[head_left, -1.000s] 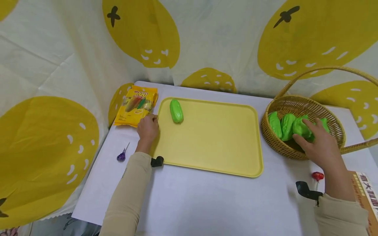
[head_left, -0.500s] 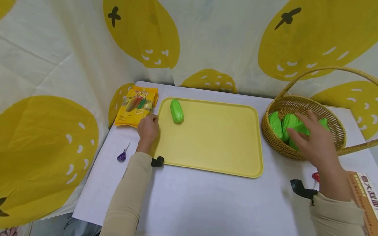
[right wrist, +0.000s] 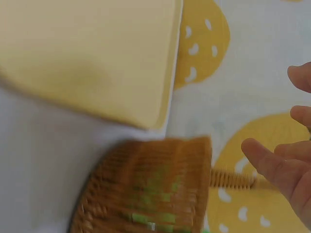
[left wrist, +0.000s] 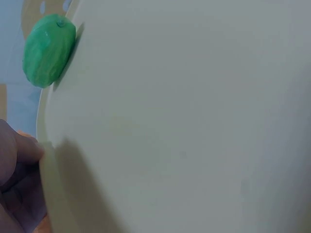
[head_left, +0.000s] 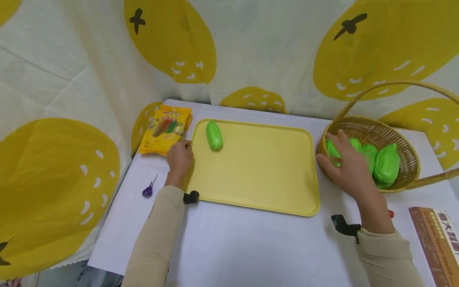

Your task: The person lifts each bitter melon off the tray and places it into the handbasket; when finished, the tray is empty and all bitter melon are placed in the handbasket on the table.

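Observation:
My left hand (head_left: 180,159) grips the left rim of a yellow tray (head_left: 258,171), its thumb (left wrist: 30,149) on the edge in the left wrist view. Near the tray's far left corner lies a green, ridged toy vegetable (head_left: 214,136). To the right, my right hand (head_left: 346,169) is over the left side of a wicker basket (head_left: 412,159). Its fingers are spread with nothing between them, as the right wrist view also shows. Several green toy vegetables (head_left: 386,164) lie in the basket, the left ones partly hidden behind this hand.
Left of the tray are a yellow candy bag (head_left: 163,131) and a purple lollipop (head_left: 147,191). A red lollipop (head_left: 391,214) is mostly hidden by my right arm. A brown printed package (head_left: 434,243) lies at the right. The basket's tall handle (head_left: 398,83) arches over it.
My right hand has moved left across the basket, uncovering the green toy vegetables on its right side. The left hand, the tray and the green toy on it have stayed put.

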### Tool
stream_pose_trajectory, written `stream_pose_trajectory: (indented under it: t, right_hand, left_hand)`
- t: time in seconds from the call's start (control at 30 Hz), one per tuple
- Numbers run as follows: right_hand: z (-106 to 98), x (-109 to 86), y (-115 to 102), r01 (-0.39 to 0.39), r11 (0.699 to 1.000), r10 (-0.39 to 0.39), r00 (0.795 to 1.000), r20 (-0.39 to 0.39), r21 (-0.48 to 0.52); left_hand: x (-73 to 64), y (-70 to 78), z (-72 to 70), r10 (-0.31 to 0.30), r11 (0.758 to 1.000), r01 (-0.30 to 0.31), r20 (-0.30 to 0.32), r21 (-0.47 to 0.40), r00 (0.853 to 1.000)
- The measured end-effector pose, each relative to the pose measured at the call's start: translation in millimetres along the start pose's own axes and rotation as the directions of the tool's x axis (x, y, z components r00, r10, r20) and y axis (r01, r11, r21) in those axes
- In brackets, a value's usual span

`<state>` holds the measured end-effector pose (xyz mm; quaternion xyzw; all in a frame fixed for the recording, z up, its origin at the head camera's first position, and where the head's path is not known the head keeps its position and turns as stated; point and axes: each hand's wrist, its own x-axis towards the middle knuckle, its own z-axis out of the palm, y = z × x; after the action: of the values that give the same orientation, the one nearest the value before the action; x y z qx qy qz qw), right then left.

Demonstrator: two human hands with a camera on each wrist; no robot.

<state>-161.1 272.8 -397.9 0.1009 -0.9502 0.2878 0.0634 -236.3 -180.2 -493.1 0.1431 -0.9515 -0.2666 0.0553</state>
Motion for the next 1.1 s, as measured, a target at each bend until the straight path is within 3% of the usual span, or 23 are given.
stream_pose_trajectory:
  t: [0.2,0.7,1.1]
  right_hand:
    - [20.3,5.1,-16.1,0.039,0.999,-0.041,0.996,0.077,0.029]
    - [48.1,17.4,-34.5,0.060,0.991,-0.079,0.984,0.161,0.121]
    - [79.9,32.1,-56.5,0.065,0.984,-0.110,0.955,0.276,0.168]
  left_hand:
    - [0.0,-1.2,1.3,0.007,1.000,-0.007,0.001,-0.007,1.000]
    - [0.8,-1.7,1.2,0.005,1.000,-0.005,-0.011,-0.009,1.000]
    - [1.6,-2.0,0.7,0.015,1.000,-0.015,-0.014,-0.006,1.000]
